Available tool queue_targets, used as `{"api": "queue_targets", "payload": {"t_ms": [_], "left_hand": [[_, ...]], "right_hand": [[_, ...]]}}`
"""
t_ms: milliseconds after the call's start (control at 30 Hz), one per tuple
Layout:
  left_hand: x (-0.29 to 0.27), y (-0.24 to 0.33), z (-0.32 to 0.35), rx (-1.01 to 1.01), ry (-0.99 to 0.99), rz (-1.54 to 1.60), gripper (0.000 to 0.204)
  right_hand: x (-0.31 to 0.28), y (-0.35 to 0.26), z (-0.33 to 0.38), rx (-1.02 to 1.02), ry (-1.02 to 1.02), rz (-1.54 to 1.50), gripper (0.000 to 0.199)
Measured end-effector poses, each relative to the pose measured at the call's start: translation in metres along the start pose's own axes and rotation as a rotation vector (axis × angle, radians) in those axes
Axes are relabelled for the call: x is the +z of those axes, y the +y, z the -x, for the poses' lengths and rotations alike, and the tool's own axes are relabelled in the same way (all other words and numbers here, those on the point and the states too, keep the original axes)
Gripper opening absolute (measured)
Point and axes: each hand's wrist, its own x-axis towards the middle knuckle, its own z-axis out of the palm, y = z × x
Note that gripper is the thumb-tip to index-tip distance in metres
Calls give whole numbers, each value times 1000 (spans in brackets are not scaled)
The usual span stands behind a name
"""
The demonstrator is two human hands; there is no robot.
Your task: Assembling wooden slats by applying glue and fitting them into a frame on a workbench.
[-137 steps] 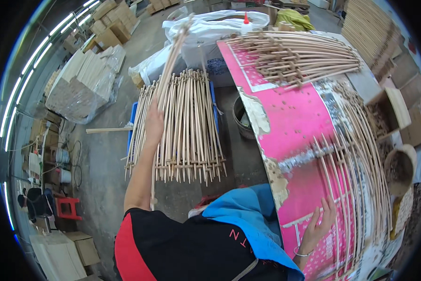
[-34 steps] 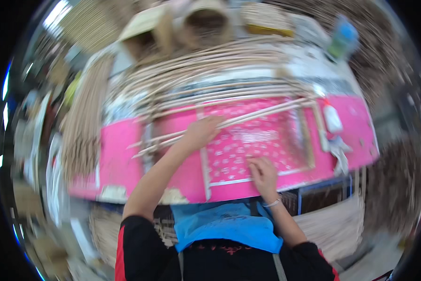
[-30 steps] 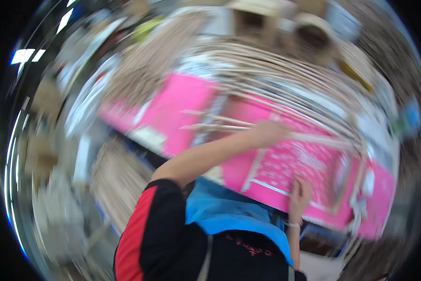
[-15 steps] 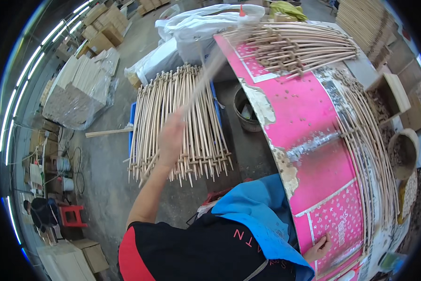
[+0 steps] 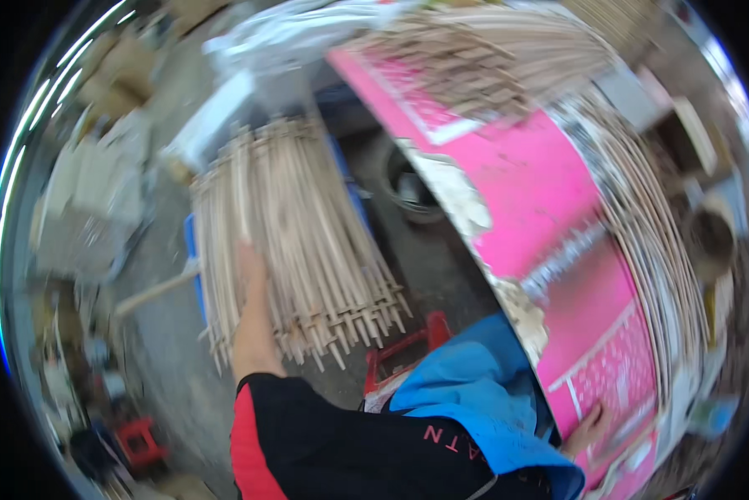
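Observation:
A dense stack of pale wooden rods [image 5: 299, 233], each with a small knob or crosspiece near its end, lies in a blue crate [image 5: 192, 237] to the left of the table. My left hand [image 5: 253, 265] reaches over the left part of this stack. A lighter rod [image 5: 242, 179] lines up with its fingertips, but motion blur hides whether the fingers grip it. My right hand [image 5: 587, 429] rests at the near end of the pink-covered table [image 5: 541, 192], its fingers loosely apart and no object visible in them.
More rods [image 5: 474, 71] lie heaped at the table's far end, and long rods [image 5: 649, 225] line its right side. A dark bucket [image 5: 412, 187] stands between crate and table. Close to my lap is a red stool [image 5: 399, 358]. One loose stick [image 5: 157, 292] juts left from the crate.
My left hand has come down and left onto the stack; the rod it held raised is no longer seen in the air. The view has shifted and blurred. My right hand stays on the table.

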Motion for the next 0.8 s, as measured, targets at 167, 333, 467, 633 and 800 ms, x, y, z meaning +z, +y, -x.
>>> {"api": "queue_targets", "payload": {"t_ms": [167, 333, 467, 633, 800], "left_hand": [[13, -93, -55, 197, -149, -87, 62], [-2, -27, -14, 98, -357, -88, 68], [-23, 28, -31, 252, 28, 3, 61], [-87, 298, 105, 758, 121, 727, 29], [-93, 519, 317, 1501, -467, 674, 37]], "right_hand": [[21, -30, -9, 50, 23, -92, 12], [5, -63, -16, 15, 83, 7, 11], [1, -59, -10, 128, 75, -15, 9], [-6, -64, -10, 131, 86, -59, 9], [-9, -64, -12, 198, 42, -173, 9]]}}
